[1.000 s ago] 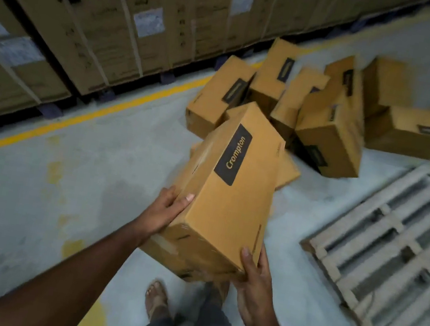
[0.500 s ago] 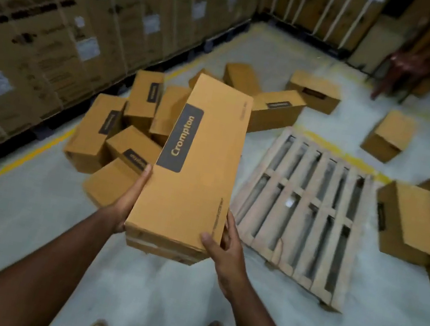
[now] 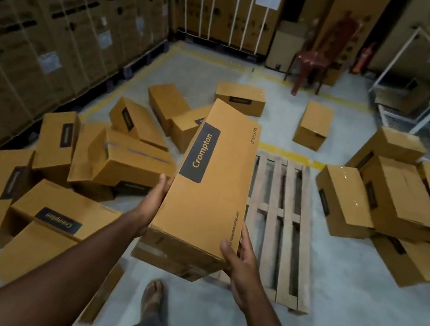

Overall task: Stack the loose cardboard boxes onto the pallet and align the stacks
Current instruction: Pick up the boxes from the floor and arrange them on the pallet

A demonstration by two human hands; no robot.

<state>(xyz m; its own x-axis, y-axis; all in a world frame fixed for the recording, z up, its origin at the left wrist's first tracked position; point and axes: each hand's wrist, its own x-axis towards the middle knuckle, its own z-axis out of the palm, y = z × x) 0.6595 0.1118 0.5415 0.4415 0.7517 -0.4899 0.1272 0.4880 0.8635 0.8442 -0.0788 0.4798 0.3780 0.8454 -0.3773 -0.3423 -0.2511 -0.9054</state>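
A long box (image 3: 209, 187) with a dark "Crompton" label was up in the air, held at its near end by both hands. The left hand (image 3: 151, 205) pressed flat on the left side with straight fingers. The right hand (image 3: 241, 261) had its grip curled round the near right corner, thumb on top. Just past the right hand, the wooden pallet (image 3: 281, 219) lay bare on the floor. Left of the left hand, a pile of loose boxes (image 3: 123, 159) lay tumbled together. Right of the pallet sat more boxes (image 3: 389, 203), some leaning on each other
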